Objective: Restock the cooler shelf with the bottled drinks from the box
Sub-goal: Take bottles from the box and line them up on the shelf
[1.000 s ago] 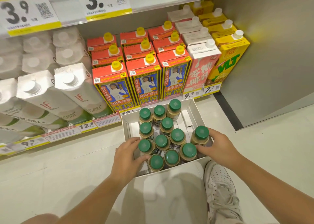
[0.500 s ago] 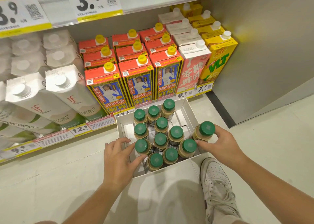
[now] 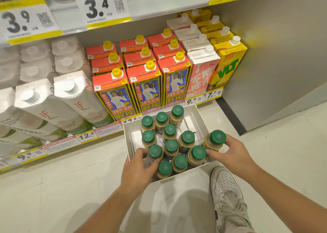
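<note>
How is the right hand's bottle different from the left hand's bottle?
The right-hand bottle is by the box's right wall, apart from the rest; the left-hand bottle sits packed among them. The right-hand bottle shows its beige label; the left-hand bottle shows mostly its cap. Both have green caps; the left hand and right hand each grip one.

The box (image 3: 199,118) is white card, open-topped, and sits between the two hands and out past their fingertips. Eleven bottles (image 3: 170,130) stand upright in it, close-packed, with green caps and beige bodies. The front bottle (image 3: 155,151) is under the left hand (image 3: 139,167), whose fingers curl round its neck. The outer bottle (image 3: 215,139) is upright in the fingers of the right hand (image 3: 231,155), at the box's right wall. The shelf (image 3: 99,132) lies beyond both hands, just behind the box.
</note>
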The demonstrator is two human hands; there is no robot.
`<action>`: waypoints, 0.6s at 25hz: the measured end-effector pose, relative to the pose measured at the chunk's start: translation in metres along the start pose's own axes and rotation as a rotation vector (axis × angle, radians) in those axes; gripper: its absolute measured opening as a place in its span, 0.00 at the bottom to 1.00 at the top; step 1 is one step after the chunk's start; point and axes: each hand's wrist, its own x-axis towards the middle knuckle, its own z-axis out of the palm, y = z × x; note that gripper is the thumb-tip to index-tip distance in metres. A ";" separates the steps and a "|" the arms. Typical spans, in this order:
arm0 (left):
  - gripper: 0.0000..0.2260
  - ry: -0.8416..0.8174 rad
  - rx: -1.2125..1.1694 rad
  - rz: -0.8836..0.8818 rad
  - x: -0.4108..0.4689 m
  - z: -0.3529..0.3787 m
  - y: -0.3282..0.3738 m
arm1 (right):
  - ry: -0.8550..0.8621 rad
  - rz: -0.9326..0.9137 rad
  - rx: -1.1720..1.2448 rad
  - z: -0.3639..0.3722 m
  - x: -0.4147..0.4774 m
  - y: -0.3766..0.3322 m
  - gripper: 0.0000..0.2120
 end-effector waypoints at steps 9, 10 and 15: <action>0.20 0.096 0.106 -0.051 -0.002 0.003 0.026 | 0.008 0.041 -0.005 0.004 0.011 0.001 0.17; 0.20 0.115 0.105 -0.022 -0.005 0.000 0.027 | 0.006 0.038 -0.005 0.003 0.012 0.000 0.17; 0.14 0.155 -0.179 0.119 -0.022 -0.045 0.043 | -0.027 0.005 -0.023 -0.011 0.012 -0.027 0.17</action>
